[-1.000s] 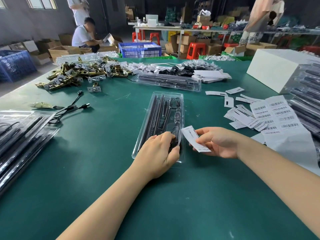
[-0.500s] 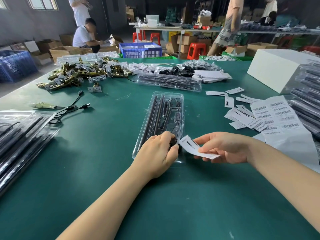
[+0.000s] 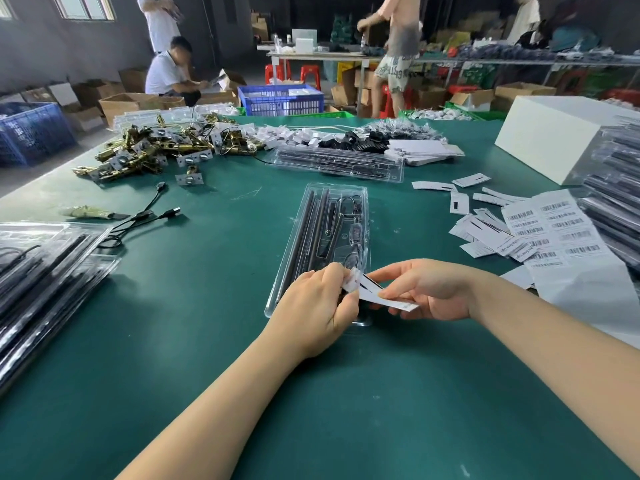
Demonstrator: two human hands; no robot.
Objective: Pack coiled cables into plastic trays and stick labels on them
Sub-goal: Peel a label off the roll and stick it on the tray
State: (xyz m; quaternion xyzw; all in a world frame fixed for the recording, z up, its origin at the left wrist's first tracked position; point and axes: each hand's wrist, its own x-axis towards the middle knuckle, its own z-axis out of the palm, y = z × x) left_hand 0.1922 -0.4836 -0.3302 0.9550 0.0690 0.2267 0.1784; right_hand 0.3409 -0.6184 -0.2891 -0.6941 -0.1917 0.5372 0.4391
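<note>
Tray: clear plastic tray [image 3: 329, 237] lies mid-table, its near end under both hands, dark cables packed inside.
Label: small white paper label [image 3: 377, 294] held just above the tray's near end.
Left hand [image 3: 317, 306]: fingers curled, pinching the label's left end.
Right hand [image 3: 427, 289]: thumb and fingers pinch the label's right part.
Handling: label looks light, floppy, likely sticky; hold by edges. Tray thin, flexes easily; press gently.

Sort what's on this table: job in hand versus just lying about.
In use: clear tray, paper label, left hand, right hand, barcode sheet.
Lying about: brass latches, loose black cable, white box.
</note>
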